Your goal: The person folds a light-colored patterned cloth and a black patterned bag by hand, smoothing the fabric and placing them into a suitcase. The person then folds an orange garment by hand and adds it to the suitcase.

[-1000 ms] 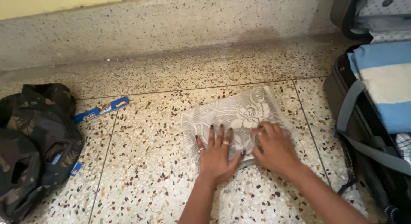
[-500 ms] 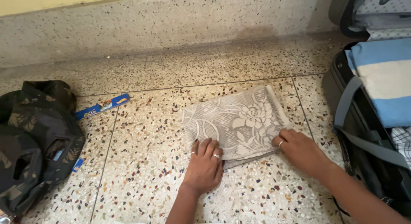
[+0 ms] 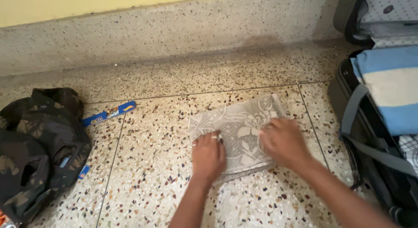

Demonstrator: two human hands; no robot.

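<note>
Both hands lie flat on one folded grey lace cloth (image 3: 237,132) with a flower pattern, which rests on the speckled terrazzo floor (image 3: 148,175). The left hand (image 3: 208,156) presses palm-down on the cloth's near left part, fingers together and grasping nothing; two rings show on it. The right hand (image 3: 283,143) lies spread over the right half, also pressing down and not clenched around anything. Judging by this, the step in hand looks like smoothing or flattening the fold; any further fold or lift would call for the fingers to get under an edge, since at present they only bear down from above.

Counted: one cloth under the hands. Well apart to the left of the left hand lies one heap of dark patterned fabric (image 3: 37,145), and between it and the cloth one long blue carton (image 3: 109,114); a second small blue item (image 3: 84,172) peeks from the heap's edge, too small to identify. To the right of the right hand stands one open suitcase (image 3: 348,101) holding one blue-and-cream striped folded cloth (image 3: 392,86) and a checked piece (image 3: 409,147) below it.
</note>
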